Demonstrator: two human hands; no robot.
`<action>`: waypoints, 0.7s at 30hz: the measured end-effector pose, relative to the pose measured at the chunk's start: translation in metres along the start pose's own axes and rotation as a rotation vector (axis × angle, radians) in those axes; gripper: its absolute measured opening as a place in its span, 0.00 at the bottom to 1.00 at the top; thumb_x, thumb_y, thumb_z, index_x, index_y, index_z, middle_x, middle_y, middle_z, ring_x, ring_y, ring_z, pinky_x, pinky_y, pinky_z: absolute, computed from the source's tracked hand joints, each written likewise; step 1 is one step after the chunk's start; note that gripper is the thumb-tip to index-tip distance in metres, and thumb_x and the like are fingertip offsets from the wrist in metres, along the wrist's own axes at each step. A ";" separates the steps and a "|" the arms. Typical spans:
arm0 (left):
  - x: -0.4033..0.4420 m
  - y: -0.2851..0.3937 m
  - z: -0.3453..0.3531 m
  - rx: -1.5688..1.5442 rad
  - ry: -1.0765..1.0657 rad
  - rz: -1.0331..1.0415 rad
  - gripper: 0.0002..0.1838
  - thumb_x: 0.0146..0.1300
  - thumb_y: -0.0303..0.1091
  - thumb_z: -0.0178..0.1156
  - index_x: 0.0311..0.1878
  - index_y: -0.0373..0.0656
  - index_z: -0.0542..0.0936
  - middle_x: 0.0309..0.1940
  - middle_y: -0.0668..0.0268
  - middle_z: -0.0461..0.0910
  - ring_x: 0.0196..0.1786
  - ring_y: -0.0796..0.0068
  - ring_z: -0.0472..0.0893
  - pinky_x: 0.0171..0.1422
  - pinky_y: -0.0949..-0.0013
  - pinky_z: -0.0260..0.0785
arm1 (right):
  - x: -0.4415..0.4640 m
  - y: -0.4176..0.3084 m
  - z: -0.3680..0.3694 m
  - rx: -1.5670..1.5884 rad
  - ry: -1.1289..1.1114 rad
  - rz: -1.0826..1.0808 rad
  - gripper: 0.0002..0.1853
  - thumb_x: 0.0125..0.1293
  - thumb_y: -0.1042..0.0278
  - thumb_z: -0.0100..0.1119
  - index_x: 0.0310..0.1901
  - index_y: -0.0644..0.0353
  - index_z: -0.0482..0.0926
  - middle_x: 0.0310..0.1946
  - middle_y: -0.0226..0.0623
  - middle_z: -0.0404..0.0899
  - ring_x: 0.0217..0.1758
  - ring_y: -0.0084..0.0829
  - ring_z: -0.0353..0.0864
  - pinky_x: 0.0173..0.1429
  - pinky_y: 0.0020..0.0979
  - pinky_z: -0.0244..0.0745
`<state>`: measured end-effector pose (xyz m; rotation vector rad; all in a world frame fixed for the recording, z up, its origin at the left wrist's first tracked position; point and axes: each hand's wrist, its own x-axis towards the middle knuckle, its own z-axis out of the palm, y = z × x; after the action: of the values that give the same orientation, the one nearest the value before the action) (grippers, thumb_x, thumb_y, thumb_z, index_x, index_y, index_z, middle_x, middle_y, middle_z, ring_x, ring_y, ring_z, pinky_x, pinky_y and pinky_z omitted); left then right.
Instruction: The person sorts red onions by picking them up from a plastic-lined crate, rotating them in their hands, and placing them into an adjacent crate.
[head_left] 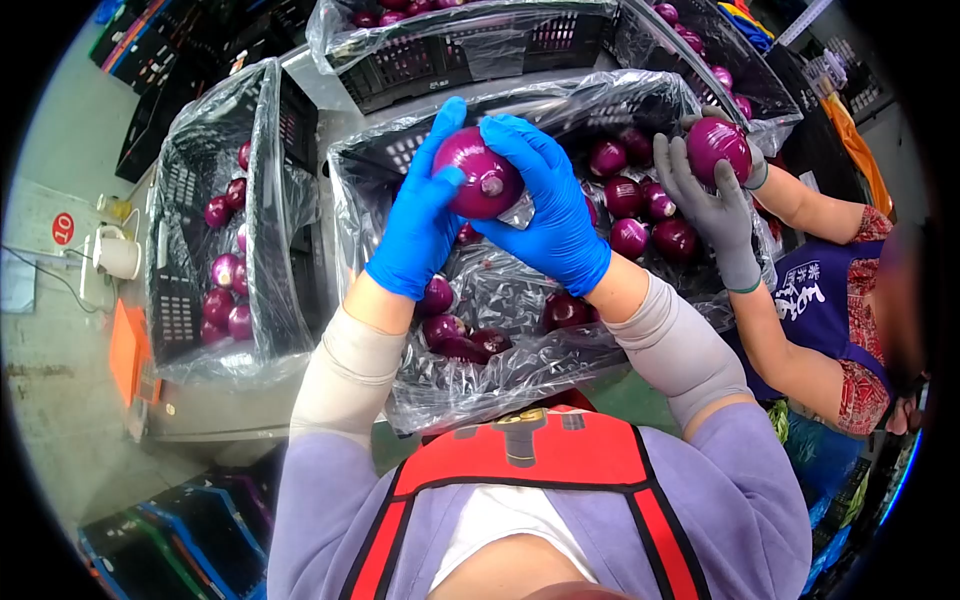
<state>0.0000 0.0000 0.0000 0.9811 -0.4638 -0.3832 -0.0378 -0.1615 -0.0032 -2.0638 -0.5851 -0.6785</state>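
Observation:
A glossy red onion (478,178) is between my two blue-gloved hands, its stem end facing me. My left hand (418,225) wraps its left side, the thumb lying across the skin. From the right, my right hand (555,205) curves round the same onion, fingers along its upper right side and thumb beneath. Under my hands stands a black crate (345,185) lined with clear plastic (500,290). Several red onions lie in it, some below my wrists (445,330) and more to the right (625,195).
At the right, a co-worker's grey-gloved hands (715,205) hold another red onion (718,148) over the crate. A lined crate with onions (265,215) stands at left; others stand behind (470,60) and at the back right (690,60). A white cup-like container (118,255) is far left.

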 end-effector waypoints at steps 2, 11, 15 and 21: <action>0.002 0.001 -0.002 -0.376 0.039 -0.090 0.39 0.64 0.48 0.56 0.73 0.45 0.53 0.68 0.59 0.61 0.66 0.60 0.69 0.67 0.55 0.66 | 0.002 0.001 0.000 0.088 0.035 -0.067 0.45 0.44 0.71 0.75 0.66 0.51 0.63 0.66 0.42 0.61 0.70 0.45 0.60 0.71 0.40 0.57; -0.005 -0.001 0.004 -0.289 0.031 -0.149 0.37 0.63 0.51 0.54 0.68 0.37 0.58 0.63 0.51 0.66 0.65 0.55 0.68 0.70 0.53 0.62 | 0.007 -0.006 -0.007 0.614 -0.064 0.104 0.47 0.51 0.75 0.70 0.71 0.58 0.54 0.70 0.40 0.56 0.72 0.35 0.57 0.73 0.36 0.53; -0.004 -0.001 0.001 -0.392 0.005 -0.129 0.42 0.57 0.42 0.63 0.71 0.42 0.54 0.64 0.55 0.65 0.64 0.58 0.70 0.65 0.52 0.68 | 0.005 -0.011 -0.010 0.939 -0.023 0.332 0.41 0.58 0.72 0.63 0.71 0.61 0.53 0.72 0.40 0.54 0.74 0.33 0.54 0.75 0.35 0.47; -0.007 0.005 0.003 -0.245 0.014 -0.186 0.46 0.49 0.34 0.70 0.71 0.44 0.56 0.63 0.57 0.65 0.64 0.60 0.70 0.66 0.55 0.67 | 0.000 -0.004 -0.006 0.953 0.042 0.327 0.29 0.65 0.71 0.55 0.67 0.62 0.62 0.68 0.39 0.60 0.71 0.31 0.58 0.73 0.33 0.52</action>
<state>-0.0072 0.0039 0.0041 0.7902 -0.3046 -0.5860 -0.0418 -0.1649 0.0022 -1.1980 -0.4099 -0.1716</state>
